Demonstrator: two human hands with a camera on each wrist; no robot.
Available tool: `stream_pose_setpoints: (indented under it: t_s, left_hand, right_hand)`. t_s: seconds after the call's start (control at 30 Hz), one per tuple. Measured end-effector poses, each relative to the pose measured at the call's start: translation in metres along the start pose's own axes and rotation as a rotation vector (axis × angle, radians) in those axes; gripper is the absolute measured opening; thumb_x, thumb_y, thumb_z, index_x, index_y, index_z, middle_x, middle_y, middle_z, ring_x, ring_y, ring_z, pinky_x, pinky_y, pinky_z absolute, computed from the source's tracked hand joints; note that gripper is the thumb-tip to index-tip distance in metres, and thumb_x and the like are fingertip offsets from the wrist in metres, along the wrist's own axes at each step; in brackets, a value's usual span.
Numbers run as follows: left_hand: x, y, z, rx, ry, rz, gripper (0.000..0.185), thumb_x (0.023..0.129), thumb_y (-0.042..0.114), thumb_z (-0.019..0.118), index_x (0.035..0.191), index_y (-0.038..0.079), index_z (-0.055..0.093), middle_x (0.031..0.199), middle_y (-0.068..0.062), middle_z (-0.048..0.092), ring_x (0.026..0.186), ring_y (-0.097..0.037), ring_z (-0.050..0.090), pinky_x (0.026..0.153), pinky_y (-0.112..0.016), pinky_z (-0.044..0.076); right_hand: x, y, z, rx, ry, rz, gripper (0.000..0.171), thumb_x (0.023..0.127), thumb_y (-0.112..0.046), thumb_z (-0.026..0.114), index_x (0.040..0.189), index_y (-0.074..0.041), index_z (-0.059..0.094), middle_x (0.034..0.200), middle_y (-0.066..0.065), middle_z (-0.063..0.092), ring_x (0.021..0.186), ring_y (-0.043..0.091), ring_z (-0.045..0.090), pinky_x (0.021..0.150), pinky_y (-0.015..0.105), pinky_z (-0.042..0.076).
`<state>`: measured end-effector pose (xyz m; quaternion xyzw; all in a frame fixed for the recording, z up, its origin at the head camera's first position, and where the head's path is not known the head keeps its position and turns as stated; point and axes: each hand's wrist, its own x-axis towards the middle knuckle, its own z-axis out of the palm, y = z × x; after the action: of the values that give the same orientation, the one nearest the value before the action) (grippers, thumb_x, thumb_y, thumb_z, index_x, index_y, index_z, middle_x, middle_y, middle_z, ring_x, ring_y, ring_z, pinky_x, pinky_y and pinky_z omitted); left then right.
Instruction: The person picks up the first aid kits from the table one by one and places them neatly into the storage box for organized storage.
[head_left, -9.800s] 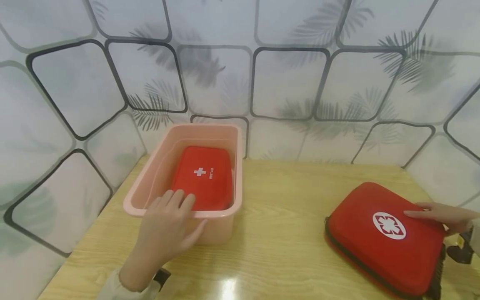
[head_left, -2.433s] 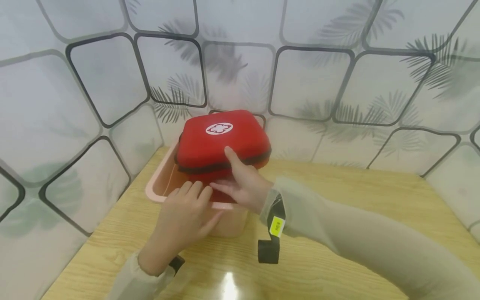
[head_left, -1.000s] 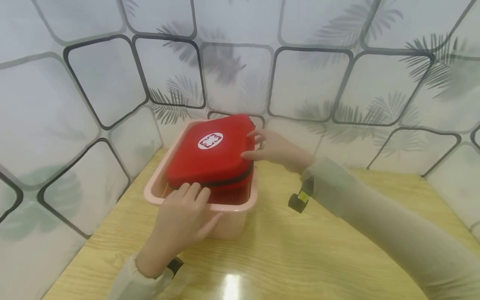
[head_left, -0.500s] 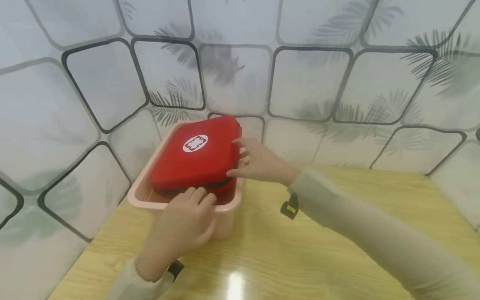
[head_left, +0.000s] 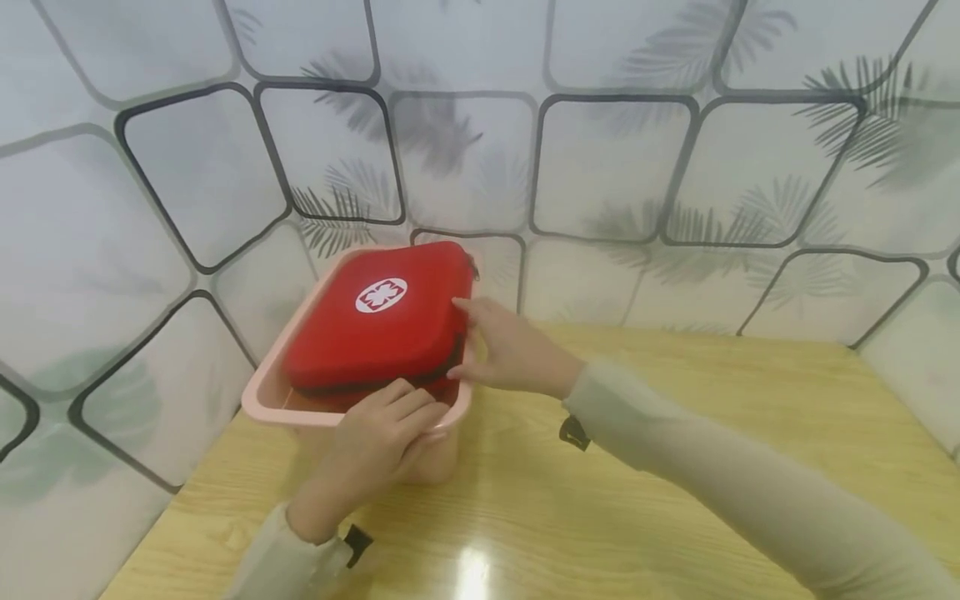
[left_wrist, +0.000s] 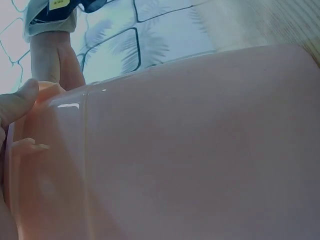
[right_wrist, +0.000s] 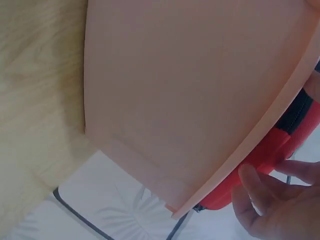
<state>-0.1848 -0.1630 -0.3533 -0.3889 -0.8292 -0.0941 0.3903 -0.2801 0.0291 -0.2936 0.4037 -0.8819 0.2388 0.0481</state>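
A large red first aid case (head_left: 375, 342) with a white emblem lies tilted in the mouth of a pink plastic bin (head_left: 435, 458), its top standing above the rim. My left hand (head_left: 378, 437) grips the bin's near rim; the left wrist view shows the thumb (left_wrist: 20, 102) at the bin's edge. Along the case's right side, my right hand (head_left: 513, 346) rests with thumb and fingers spread. In the right wrist view its loosely bent fingers (right_wrist: 255, 192) are right at the red fabric, beside the rim. The case covers most of the bin's inside.
The bin stands on a light wooden table (head_left: 637, 467), near its far left corner. Behind and to the left rises a pale wall (head_left: 600, 167) with a leaf and dark-outline pattern. A dark strap (head_left: 575, 433) hangs at my right wrist.
The case has come from the table's right side onto the bin, over a smaller red first aid pouch. Lately it settled slightly lower, with my right hand following its side. My left hand stayed on the rim.
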Motion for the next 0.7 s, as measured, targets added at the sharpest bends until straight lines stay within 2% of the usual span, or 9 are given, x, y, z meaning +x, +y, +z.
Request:
stream_pose_setpoints:
  t_s: [0.13, 0.23, 0.3, 0.47, 0.6, 0.7]
  left_hand:
    - [0.0, 0.0, 0.0, 0.007, 0.006, 0.002, 0.021, 0.092, 0.026, 0.054, 0.096, 0.011, 0.068, 0.086, 0.002, 0.065, 0.08, -0.014, 0.053, 0.073, -0.026, 0.048]
    - [0.0, -0.001, 0.001, 0.017, 0.013, -0.002, 0.035, 0.098, 0.034, 0.043, 0.095, 0.01, 0.068, 0.085, 0.001, 0.065, 0.079, -0.015, 0.053, 0.072, -0.027, 0.048]
    - [0.001, -0.001, 0.0, 0.02, 0.011, -0.01, 0.037, 0.098, 0.035, 0.041, 0.094, 0.01, 0.068, 0.084, 0.001, 0.065, 0.079, -0.015, 0.053, 0.072, -0.028, 0.048]
    - [0.001, -0.001, -0.002, -0.009, -0.037, -0.062, 0.027, 0.092, 0.034, 0.053, 0.091, 0.011, 0.067, 0.082, 0.002, 0.062, 0.078, -0.014, 0.052, 0.071, -0.028, 0.047]
    - [0.006, -0.001, -0.008, -0.042, -0.116, -0.161, 0.022, 0.084, 0.032, 0.062, 0.091, 0.012, 0.068, 0.082, 0.003, 0.059, 0.079, -0.013, 0.051, 0.073, -0.028, 0.047]
    - [0.014, 0.001, -0.011, -0.037, -0.149, -0.242, 0.022, 0.083, 0.032, 0.065, 0.093, 0.012, 0.067, 0.085, 0.002, 0.059, 0.08, -0.012, 0.051, 0.074, -0.027, 0.047]
  right_hand:
    - [-0.001, 0.001, 0.0, -0.062, -0.027, 0.009, 0.081, 0.077, -0.038, 0.073, 0.139, -0.001, 0.038, 0.136, 0.013, 0.049, 0.124, 0.028, 0.047, 0.104, 0.042, 0.04]
    - [-0.001, 0.001, -0.001, -0.033, -0.05, 0.026, 0.081, 0.077, -0.04, 0.072, 0.14, -0.002, 0.038, 0.137, 0.012, 0.049, 0.123, 0.027, 0.047, 0.103, 0.043, 0.041]
    - [-0.001, 0.001, 0.0, -0.02, -0.056, 0.035, 0.082, 0.078, -0.04, 0.072, 0.141, -0.004, 0.036, 0.138, 0.012, 0.048, 0.125, 0.027, 0.047, 0.103, 0.043, 0.041]
    - [-0.002, 0.005, 0.008, -0.022, -0.044, 0.06, 0.084, 0.079, -0.044, 0.069, 0.145, -0.008, 0.032, 0.144, 0.008, 0.043, 0.131, 0.025, 0.042, 0.106, 0.044, 0.038]
    - [-0.003, 0.009, 0.013, -0.008, -0.029, 0.063, 0.084, 0.08, -0.048, 0.066, 0.146, -0.011, 0.029, 0.148, 0.007, 0.038, 0.136, 0.025, 0.037, 0.108, 0.046, 0.035]
    - [-0.004, 0.016, 0.014, 0.016, -0.013, 0.048, 0.084, 0.081, -0.048, 0.066, 0.147, -0.014, 0.028, 0.15, 0.005, 0.036, 0.138, 0.024, 0.035, 0.11, 0.046, 0.033]
